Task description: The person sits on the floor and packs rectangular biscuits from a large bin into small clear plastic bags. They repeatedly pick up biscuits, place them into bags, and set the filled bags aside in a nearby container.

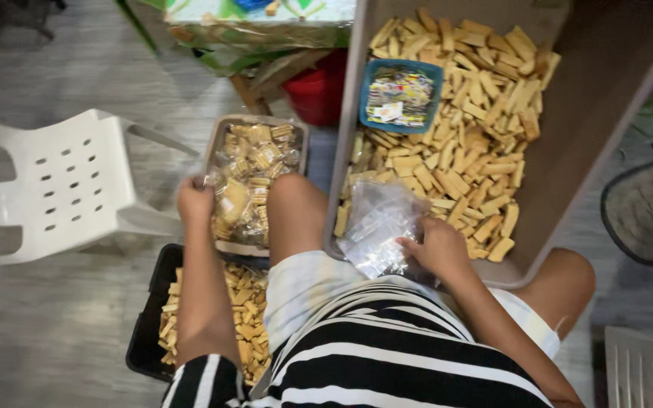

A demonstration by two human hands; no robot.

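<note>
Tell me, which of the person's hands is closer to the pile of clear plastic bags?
The right hand: its fingers rest on the pile of clear plastic bags in the big tray. The left hand is away across the knee, at the small tray of packed biscuits.

Bag stack (376,227) lies in biscuit tray (606,113), right of packet bin (221,140).

head cam | above lap, facing straight down | close | single view

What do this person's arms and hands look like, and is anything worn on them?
Both hands, the left hand and right hand, are bare: no gloves, and no rings or watch that I can make out. The forearms are uncovered. Black-and-white striped sleeves of the top begin near the elbows.
</note>
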